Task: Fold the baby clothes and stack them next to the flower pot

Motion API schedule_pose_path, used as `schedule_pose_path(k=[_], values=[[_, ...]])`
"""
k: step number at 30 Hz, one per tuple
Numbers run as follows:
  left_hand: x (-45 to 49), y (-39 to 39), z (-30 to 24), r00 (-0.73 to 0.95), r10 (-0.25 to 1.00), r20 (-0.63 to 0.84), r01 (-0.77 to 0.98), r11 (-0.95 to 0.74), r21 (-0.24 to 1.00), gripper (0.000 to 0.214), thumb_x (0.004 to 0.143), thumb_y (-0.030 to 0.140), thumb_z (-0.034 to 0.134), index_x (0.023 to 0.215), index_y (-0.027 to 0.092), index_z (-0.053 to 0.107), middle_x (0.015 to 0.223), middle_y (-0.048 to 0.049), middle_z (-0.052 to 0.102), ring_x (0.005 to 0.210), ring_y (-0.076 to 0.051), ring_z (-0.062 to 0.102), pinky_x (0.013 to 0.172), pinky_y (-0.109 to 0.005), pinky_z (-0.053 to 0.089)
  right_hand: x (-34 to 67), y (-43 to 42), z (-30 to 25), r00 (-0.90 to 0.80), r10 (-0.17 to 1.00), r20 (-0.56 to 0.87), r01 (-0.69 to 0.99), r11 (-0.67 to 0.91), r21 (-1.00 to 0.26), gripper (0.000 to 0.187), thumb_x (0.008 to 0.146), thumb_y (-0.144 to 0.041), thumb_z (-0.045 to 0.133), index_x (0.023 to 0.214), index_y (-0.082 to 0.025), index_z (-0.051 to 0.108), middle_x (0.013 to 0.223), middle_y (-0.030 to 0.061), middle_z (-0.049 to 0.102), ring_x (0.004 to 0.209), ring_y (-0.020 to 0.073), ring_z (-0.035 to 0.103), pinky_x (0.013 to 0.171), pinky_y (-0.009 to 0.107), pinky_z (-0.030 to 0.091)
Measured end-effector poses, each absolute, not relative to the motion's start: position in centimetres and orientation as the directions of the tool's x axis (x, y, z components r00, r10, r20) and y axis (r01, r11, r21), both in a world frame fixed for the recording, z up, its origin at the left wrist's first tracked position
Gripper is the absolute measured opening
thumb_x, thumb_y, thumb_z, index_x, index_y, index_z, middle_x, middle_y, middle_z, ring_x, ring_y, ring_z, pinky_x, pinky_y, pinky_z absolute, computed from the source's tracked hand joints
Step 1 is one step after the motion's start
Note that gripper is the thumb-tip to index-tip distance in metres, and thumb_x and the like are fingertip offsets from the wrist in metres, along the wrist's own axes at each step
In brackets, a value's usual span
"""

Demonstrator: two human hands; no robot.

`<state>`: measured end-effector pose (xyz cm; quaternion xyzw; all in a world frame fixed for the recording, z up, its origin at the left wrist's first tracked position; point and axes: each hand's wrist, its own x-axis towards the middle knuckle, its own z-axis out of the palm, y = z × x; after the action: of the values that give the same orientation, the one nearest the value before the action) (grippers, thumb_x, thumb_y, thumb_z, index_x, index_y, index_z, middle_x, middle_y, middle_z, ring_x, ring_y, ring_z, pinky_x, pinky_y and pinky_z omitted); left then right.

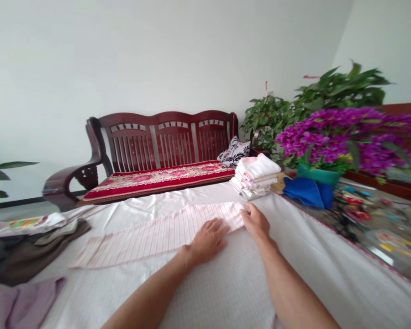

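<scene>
A pair of white trousers with pink stripes [140, 242] lies folded lengthwise across the white cloth [219, 292]. My left hand [208, 240] rests flat on the trousers near their right end, fingers stretched out. At that right end, my right hand [255, 221] pinches the edge of the fabric between thumb and fingers. Just behind my right hand stands a stack of folded white and pink clothes [256, 176].
On the left lie dark clothes [30, 256], a white printed garment [37, 222] and a lilac garment [23, 301]. To the right are a blue cloth [308, 192], purple flowers [342, 137] in a green pot and small clutter [359, 205]. A wooden bench [164, 137] stands behind.
</scene>
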<state>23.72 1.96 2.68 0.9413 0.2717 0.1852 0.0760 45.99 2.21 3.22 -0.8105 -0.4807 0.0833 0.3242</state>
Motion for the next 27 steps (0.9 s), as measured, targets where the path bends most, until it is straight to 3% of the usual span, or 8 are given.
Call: schedule_pose_path(k=[2,5,8,10,14,18,27], values=[[22.2,2.0,3.2,0.816,0.491,0.305,0.395,-0.859,0.325,0.040,0.099,0.034,0.044,0.135,0.022,0.056,0.142,-0.0091,0.057,0.135,-0.024,0.048,0.115,-0.042,0.037,46.1,2.1,3.1,0.523,0.832,0.184,0.757,-0.354,-0.549,0.046,0.088,-0.041,0.048,0.129,-0.026,0.063,0.104,0.0063,0.075,0.091,0.0239,0.068,0.076,0.033,0.047],[18.8,2.7,3.8,0.756,0.571,0.319,0.420,-0.798,0.433,0.044,0.104,0.038,0.030,0.131,0.022,0.060,0.134,-0.0061,0.064,0.128,-0.019,0.056,0.112,-0.037,0.041,46.1,2.0,3.2,0.460,0.827,0.322,0.852,-0.311,-0.420,0.040,0.091,-0.036,0.047,0.122,-0.022,0.067,0.103,0.0096,0.074,0.093,0.0257,0.066,0.078,0.035,0.047],[14.7,4.0,3.2,0.650,0.695,0.307,0.593,-0.717,0.367,0.047,0.104,0.040,0.029,0.132,0.019,0.060,0.136,-0.0088,0.062,0.130,-0.022,0.054,0.115,-0.041,0.037,45.2,1.9,3.4,0.293,0.774,0.561,0.950,-0.172,-0.259,0.038,0.094,-0.028,0.044,0.123,-0.017,0.066,0.112,0.0133,0.071,0.103,0.0271,0.062,0.088,0.039,0.046],[12.4,4.6,2.3,0.627,0.728,0.279,0.675,-0.686,0.274,0.048,0.103,0.042,0.032,0.137,0.019,0.056,0.143,-0.0105,0.056,0.136,-0.024,0.048,0.117,-0.044,0.034,44.0,1.9,3.4,0.127,0.763,0.634,0.986,-0.026,-0.167,0.040,0.095,-0.027,0.043,0.129,-0.017,0.061,0.124,0.0133,0.066,0.115,0.0261,0.057,0.098,0.040,0.043],[9.6,4.5,0.9,0.647,0.722,0.244,0.720,-0.684,0.118,0.054,0.101,0.050,0.037,0.150,0.028,0.040,0.158,-0.0084,0.036,0.148,-0.026,0.028,0.120,-0.050,0.024,41.8,2.1,2.1,-0.119,0.854,0.506,0.984,0.169,-0.054,0.046,0.096,-0.033,0.043,0.138,-0.017,0.054,0.146,0.0119,0.053,0.137,0.0267,0.041,0.115,0.045,0.028],[7.7,3.7,1.0,0.623,0.754,0.208,0.759,-0.647,0.074,0.057,0.100,0.054,0.033,0.153,0.031,0.033,0.161,-0.0079,0.030,0.150,-0.026,0.023,0.120,-0.050,0.021,41.7,2.2,0.6,-0.103,0.916,0.387,0.987,0.141,-0.072,0.050,0.096,-0.039,0.041,0.139,-0.016,0.054,0.149,0.0133,0.049,0.141,0.0267,0.039,0.119,0.048,0.022],[-2.2,1.6,1.2,0.301,0.940,0.162,0.952,-0.307,0.013,0.060,0.099,0.055,0.033,0.153,0.030,0.035,0.161,-0.0084,0.030,0.148,-0.030,0.026,0.118,-0.053,0.019,42.8,2.9,-0.5,-0.107,0.895,0.433,0.990,0.135,-0.036,0.050,0.095,-0.038,0.039,0.138,-0.019,0.055,0.147,0.0111,0.052,0.139,0.0255,0.042,0.118,0.049,0.025]])
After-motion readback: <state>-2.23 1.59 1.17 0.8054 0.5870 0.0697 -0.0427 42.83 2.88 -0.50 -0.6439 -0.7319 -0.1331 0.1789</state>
